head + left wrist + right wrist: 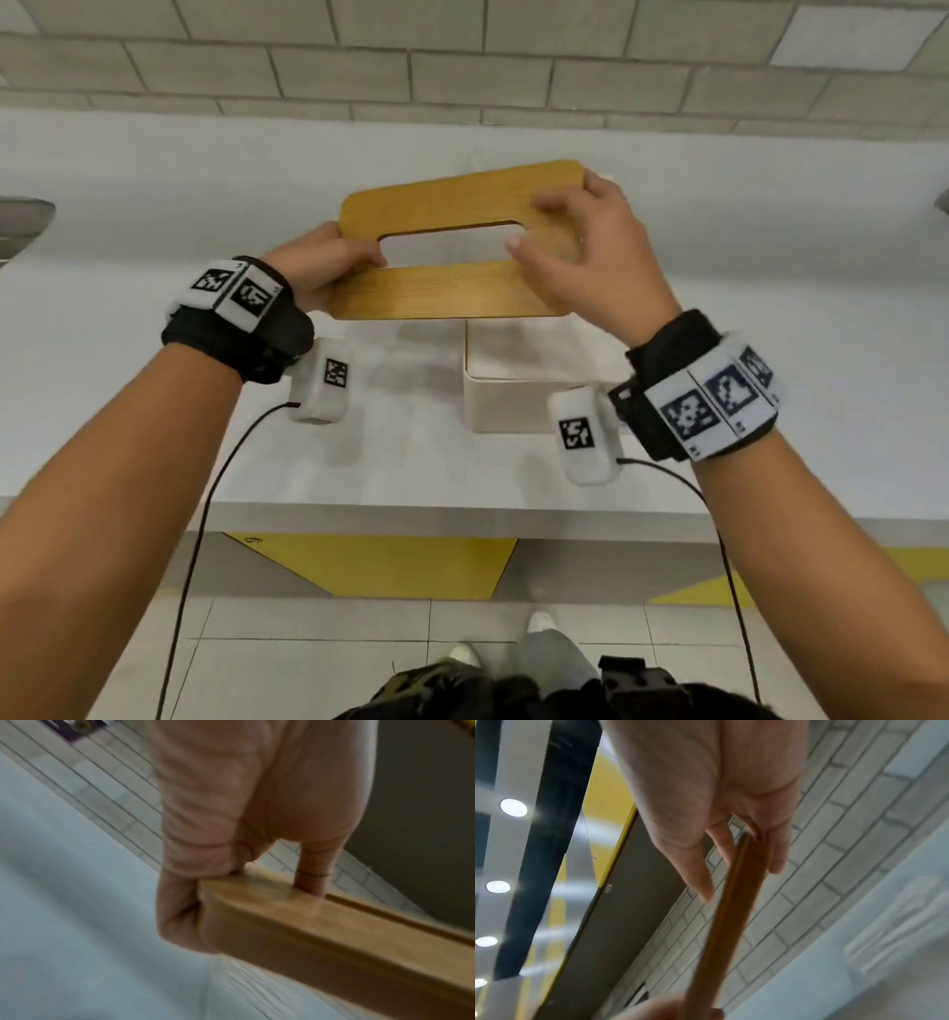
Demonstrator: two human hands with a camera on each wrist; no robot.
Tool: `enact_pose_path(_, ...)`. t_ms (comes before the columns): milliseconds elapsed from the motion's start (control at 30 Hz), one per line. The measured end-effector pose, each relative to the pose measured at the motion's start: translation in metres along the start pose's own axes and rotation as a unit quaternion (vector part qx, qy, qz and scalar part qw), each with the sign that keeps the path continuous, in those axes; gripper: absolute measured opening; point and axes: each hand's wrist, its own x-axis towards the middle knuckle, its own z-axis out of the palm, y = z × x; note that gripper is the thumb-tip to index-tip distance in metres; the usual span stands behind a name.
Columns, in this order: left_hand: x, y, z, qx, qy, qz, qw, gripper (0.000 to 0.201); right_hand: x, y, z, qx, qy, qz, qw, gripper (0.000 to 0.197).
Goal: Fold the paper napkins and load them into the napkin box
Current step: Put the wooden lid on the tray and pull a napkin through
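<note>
I hold a wooden lid [447, 293] with a long slot, tilted in the air above the counter. My left hand [334, 262] grips its left end, with the thumb through the slot and the fingers underneath [180, 912]. My right hand [565, 226] holds the right end, thumb on the near face and fingers along the far side; it is blurred. In the right wrist view the lid [721, 923] runs edge-on between thumb and fingers. The white napkin box [508, 406] stands uncovered under the lid's right half. White creased paper [257, 994] shows below the lid [308, 923].
The white counter [128, 360] ends at a front edge near my body. A grey brick wall [462, 67] stands behind it. A grey object [20, 221] pokes in at the left edge. Cables hang from both wrist cameras.
</note>
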Motion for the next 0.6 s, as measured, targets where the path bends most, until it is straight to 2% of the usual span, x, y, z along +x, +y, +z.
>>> enact_pose_path(67, -0.005, 0.008, 0.021, 0.012, 0.000, -0.002, 1.000, 0.052, 0.008, 0.010, -0.014, -0.064, -0.021, 0.041, 0.997, 0.062)
enact_pose_path(133, -0.011, 0.014, 0.040, 0.047, 0.016, -0.002, 0.999, 0.061, 0.012, 0.023, -0.028, -0.096, -0.039, 0.080, 0.991, 0.064)
enact_pose_path(267, -0.019, 0.017, 0.065, 0.100, 0.024, 0.016, 0.995, 0.061, 0.008, 0.048, -0.046, -0.105, -0.055, 0.125, 0.985, 0.051)
enact_pose_path(400, -0.027, 0.016, 0.087, 0.206, 0.046, 0.050, 0.976, 0.054, -0.009, 0.075, -0.054, -0.085, -0.069, 0.166, 0.980, 0.052)
enact_pose_path(600, -0.029, 0.006, 0.108, 0.240, 0.045, 0.042, 0.969, 0.052, -0.026, 0.102, -0.046, -0.067, -0.094, 0.196, 0.974, 0.056)
